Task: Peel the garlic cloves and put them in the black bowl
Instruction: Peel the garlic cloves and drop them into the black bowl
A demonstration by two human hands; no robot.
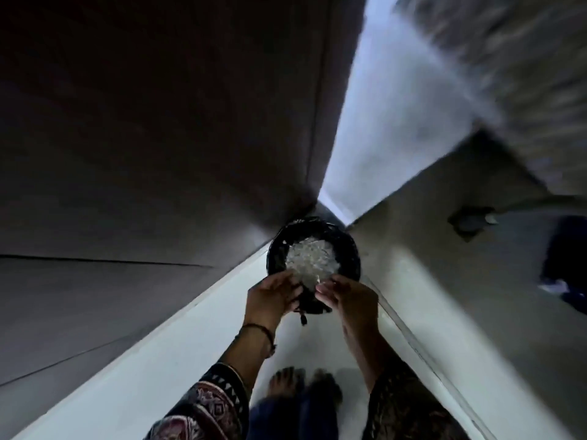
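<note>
- We've got 1 round container (275, 249) at the far end of the floor strip (190, 344), right where the 2 walls close in.
- A heap of small pieces (309, 262) lies in it.
- Our left hand (270, 300) is at its near rim on the left, and our right hand (349, 296) is on the right. It's too blurry to tell if either one grips it.
- Our 2 feet (286, 385) stand on the floor, below the hands.
- The left wall (158, 154) runs along 1 side of the strip and the right wall (444, 281) along the other, with a small fixture (470, 220) on the right one.
</note>
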